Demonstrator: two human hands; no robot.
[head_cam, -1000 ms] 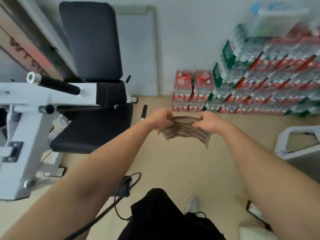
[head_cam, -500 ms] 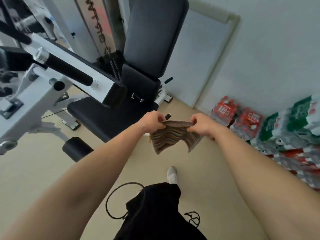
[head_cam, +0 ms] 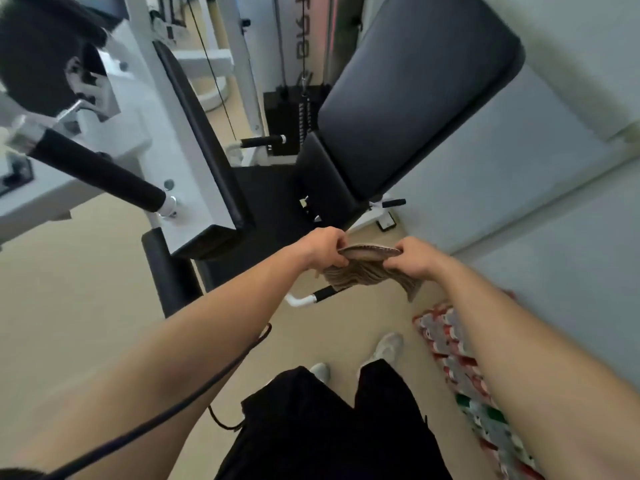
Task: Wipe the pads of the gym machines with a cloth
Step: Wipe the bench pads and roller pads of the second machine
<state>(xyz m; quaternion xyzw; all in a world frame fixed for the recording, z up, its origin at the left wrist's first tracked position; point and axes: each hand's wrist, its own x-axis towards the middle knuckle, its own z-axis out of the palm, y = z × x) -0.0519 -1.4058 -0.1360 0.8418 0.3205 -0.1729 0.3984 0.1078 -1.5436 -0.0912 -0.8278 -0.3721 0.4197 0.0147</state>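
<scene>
My cloth [head_cam: 360,273] is soft, striped weave. The backrest pad [head_cam: 415,95] is smooth, faintly sheened black vinyl; upper left, the frame [head_cam: 149,109] is glossy white-painted metal.

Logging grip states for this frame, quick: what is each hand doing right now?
Left hand: closed, gripping the left end of the striped cloth.
Right hand: closed, gripping the right end of the same cloth.
</scene>
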